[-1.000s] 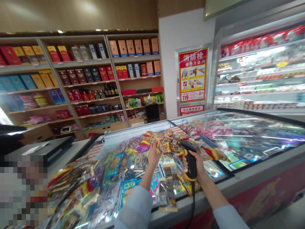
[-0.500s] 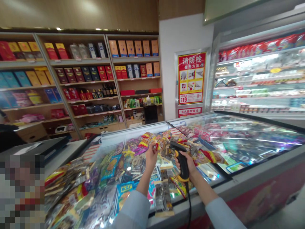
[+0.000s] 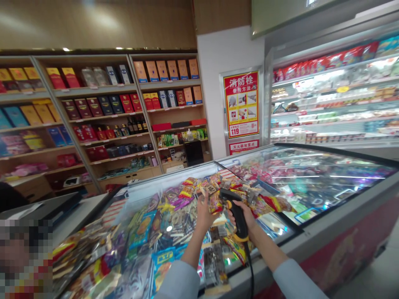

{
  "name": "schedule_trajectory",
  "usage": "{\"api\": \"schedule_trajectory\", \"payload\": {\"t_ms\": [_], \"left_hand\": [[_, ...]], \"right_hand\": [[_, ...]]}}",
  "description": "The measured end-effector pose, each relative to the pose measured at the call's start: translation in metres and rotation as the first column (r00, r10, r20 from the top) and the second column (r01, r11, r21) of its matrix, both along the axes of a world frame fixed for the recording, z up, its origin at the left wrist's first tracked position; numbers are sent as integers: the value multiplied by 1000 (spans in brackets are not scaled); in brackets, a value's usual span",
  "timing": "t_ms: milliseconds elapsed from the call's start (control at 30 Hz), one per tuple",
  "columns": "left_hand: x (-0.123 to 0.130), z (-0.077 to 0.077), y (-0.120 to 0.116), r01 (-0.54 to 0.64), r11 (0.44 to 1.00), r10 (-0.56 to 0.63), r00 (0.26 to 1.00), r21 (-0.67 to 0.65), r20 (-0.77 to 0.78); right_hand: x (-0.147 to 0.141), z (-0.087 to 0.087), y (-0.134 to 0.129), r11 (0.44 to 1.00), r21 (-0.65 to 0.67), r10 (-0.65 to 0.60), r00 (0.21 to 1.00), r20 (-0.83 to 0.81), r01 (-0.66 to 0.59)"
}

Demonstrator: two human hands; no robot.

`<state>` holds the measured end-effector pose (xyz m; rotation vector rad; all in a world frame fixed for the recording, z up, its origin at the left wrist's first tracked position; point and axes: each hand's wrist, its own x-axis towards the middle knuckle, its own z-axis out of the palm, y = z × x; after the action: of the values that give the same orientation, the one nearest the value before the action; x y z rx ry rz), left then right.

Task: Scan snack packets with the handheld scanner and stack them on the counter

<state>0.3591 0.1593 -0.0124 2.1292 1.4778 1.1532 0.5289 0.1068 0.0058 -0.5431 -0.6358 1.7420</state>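
My right hand (image 3: pixel 245 216) is wrapped round the handle of a black and yellow barcode scanner (image 3: pixel 237 214), whose head points left and whose cable hangs down. To its left, my left hand (image 3: pixel 205 214) has its fingers spread beside a red and yellow snack packet (image 3: pixel 215 201). Whether its fingertips touch the packet cannot be made out. Many snack packets lie on the glass-topped freezer around both hands, among them blue packets (image 3: pixel 163 263) nearer the front and dark clear packets (image 3: pixel 215 265) below the hands.
The freezer's front rim (image 3: pixel 293 245) runs up to the right. A counter with a dark flat device (image 3: pixel 46 207) stands at the left. Behind are shelves (image 3: pixel 106 87) of boxes, a fire poster (image 3: pixel 241 104) and a lit refrigerated display (image 3: pixel 336 106). A blurred-out person is at lower left.
My left hand's fingers have opened out from a pinch near the packets. My right hand still holds the scanner, almost in the same place. The view has shifted slightly.
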Motion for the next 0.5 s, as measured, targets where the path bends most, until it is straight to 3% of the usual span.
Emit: {"api": "schedule_trajectory", "payload": {"t_ms": [100,233,367,500], "left_hand": [[4,6,-6,62,998,-63,994,-15,-92],[8,15,-13,62,998,-66,981,-24,-184],[2,19,-10,45,999,-43,997,28,-66],[-13,25,-2,-56,991,42,993,125,106]], "right_hand": [[2,-1,0,999,28,18,1000,-1,-18],[4,-4,1,995,96,31,999,-27,-28],[5,-8,3,995,97,26,999,-32,-23],[4,-6,2,997,76,33,999,-26,-31]]}}
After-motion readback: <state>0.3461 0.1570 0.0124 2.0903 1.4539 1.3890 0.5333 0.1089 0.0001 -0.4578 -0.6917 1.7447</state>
